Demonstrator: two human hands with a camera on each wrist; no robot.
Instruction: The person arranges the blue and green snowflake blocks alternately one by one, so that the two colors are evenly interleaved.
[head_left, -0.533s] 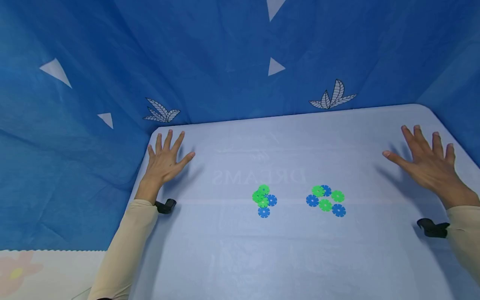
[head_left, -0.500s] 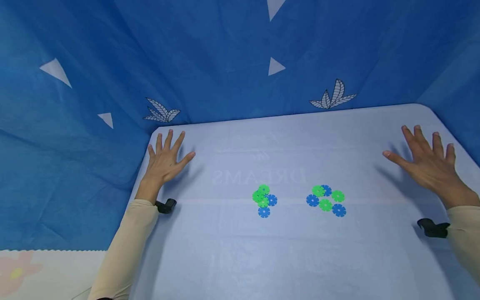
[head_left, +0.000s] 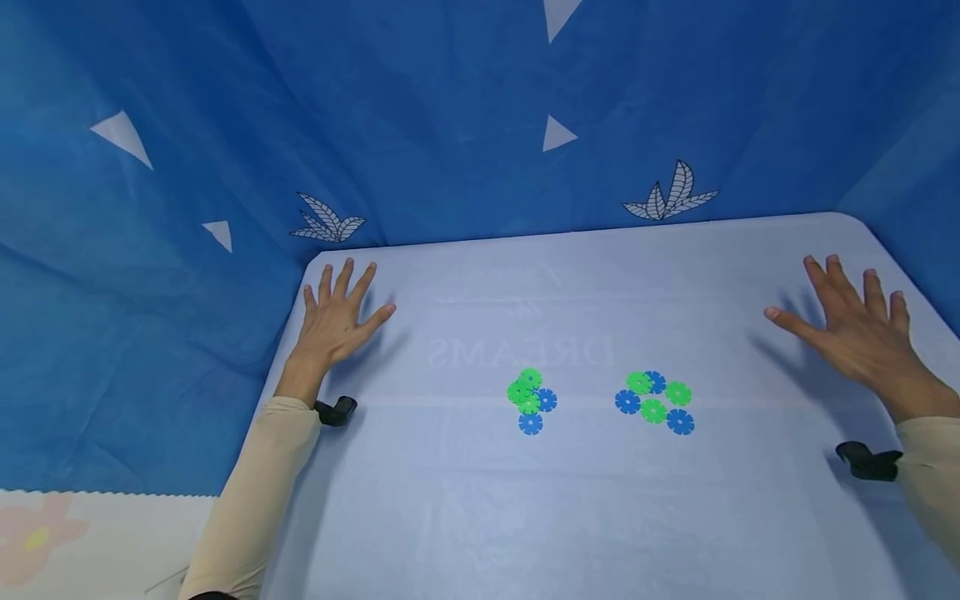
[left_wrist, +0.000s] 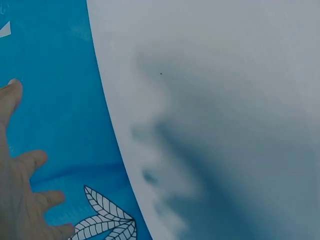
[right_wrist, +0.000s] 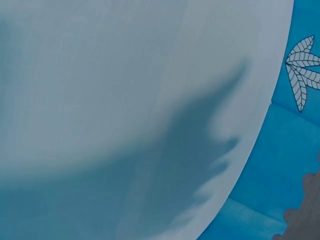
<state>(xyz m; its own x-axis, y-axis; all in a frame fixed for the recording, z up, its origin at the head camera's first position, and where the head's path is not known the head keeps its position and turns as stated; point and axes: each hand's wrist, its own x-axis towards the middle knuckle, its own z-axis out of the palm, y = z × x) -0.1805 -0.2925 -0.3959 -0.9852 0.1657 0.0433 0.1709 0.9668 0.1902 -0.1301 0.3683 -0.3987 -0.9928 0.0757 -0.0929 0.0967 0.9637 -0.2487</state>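
My left hand (head_left: 331,328) is held over the far left part of the white table (head_left: 465,517), fingers straight and spread, holding nothing. On the far right side my right hand (head_left: 862,333) is spread the same way, also without anything in it. Between the hands lie two groups of flat, notched plastic discs. In the left group, green discs (head_left: 519,392) overlap one another beside a blue disc (head_left: 531,423). The right group mixes a green disc (head_left: 653,411) and a blue disc (head_left: 680,422) with several others. In the wrist views only parts of the hands show at the frame edges.
A blue cloth (head_left: 450,125) with white triangles and leaf prints rises behind the table's far edge. Black wrist mounts (head_left: 336,411) stick out from both sleeves. At lower left lies a pale cloth with a flower print (head_left: 33,537).
The head view has shifted very slightly, so everything appears a few pixels over. Both hands stay spread in place, and the discs have not moved on the table.
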